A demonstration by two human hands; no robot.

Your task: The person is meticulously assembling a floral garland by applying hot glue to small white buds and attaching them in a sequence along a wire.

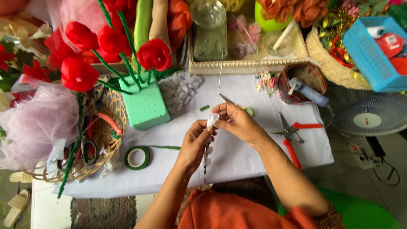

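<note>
- My left hand (196,142) is closed in a pinch around a thin wire stem (206,157) that hangs down over the white tablecloth (237,157), with small white petals (210,121) gathered at its top.
- My right hand (238,123) is closed too, fingertips pressing those petals just where the left thumb meets them; a bare wire (220,76) rises from the same spot.
- I judge this the binding step: petals being seated against the wire.
- Next move, I'd say, calls for a firm left-hand pinch while the right hand winds.
- The green floral tape roll (137,157) lies near my left hand, its loose end trailing toward it.
- Red-handled pliers (292,135) lie to the right; the green foam block (145,104) holding red fabric roses (154,54) stands beyond.
</note>
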